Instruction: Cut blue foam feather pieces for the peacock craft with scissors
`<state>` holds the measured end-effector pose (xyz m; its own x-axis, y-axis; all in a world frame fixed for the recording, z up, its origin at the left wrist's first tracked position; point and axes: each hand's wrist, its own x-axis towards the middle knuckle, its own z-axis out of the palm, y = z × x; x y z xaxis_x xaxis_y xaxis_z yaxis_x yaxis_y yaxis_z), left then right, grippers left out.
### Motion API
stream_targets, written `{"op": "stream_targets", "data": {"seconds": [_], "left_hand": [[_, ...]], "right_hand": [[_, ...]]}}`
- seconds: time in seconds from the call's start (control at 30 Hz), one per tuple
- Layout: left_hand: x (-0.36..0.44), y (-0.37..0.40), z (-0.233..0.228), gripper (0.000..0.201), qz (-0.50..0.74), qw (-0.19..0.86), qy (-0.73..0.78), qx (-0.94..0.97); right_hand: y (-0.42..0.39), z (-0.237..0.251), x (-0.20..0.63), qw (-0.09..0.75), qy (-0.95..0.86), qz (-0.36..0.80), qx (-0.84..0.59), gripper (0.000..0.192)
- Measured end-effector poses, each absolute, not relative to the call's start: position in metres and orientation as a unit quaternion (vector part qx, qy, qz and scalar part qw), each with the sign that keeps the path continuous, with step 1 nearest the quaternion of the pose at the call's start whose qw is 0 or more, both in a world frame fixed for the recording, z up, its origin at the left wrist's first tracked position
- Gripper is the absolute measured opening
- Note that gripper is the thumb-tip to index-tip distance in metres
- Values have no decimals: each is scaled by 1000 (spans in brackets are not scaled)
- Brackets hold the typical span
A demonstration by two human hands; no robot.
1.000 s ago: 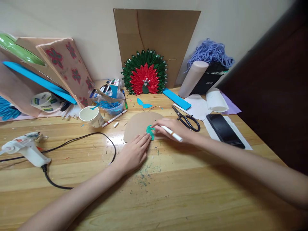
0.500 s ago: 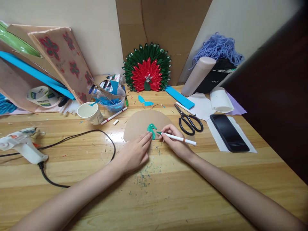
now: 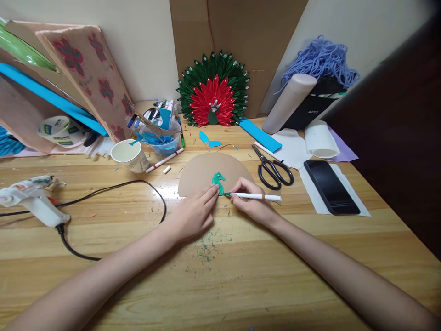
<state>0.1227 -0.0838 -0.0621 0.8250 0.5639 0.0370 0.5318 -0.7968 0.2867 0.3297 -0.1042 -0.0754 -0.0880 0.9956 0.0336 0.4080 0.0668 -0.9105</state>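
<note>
A small green bird-shaped cutout (image 3: 217,178) lies on a half-round piece of brown cardboard (image 3: 196,172). My left hand (image 3: 197,209) rests beside it, its outstretched fingertips pressing on the cutout's lower left side. Between the fingers and thumb of my right hand (image 3: 251,200) is a white felt-tip pen (image 3: 255,196) with an orange band. The pen's green tip is at the lower right of the cutout, by the straight edge of the cardboard; whether it touches is too small to tell.
Black-handled scissors (image 3: 272,170) lie right of the cardboard, and a phone (image 3: 331,187) sits farther right. At left are a glue gun (image 3: 34,200) with its cord and a paper cup (image 3: 129,156). A red and green peacock decoration (image 3: 213,92) stands behind.
The pen tip has gone from beside the bird's neck down to its lower right, and the pen lies more level. My left hand keeps its place on the cutout. The camera view has shifted slightly.
</note>
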Motion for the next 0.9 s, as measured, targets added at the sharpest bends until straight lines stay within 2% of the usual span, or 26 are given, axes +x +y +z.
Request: {"op": "stream_targets", "data": {"seconds": [0.37,0.9], "left_hand": [[122,-82,-61,55,51,132,285,948],[122,-81,-65,53,51,125,284,949]], "right_hand": [[-105,-73,329,353,-637,388,-564,8],[-104,-73,329,363,-638,374,-567,9]]}}
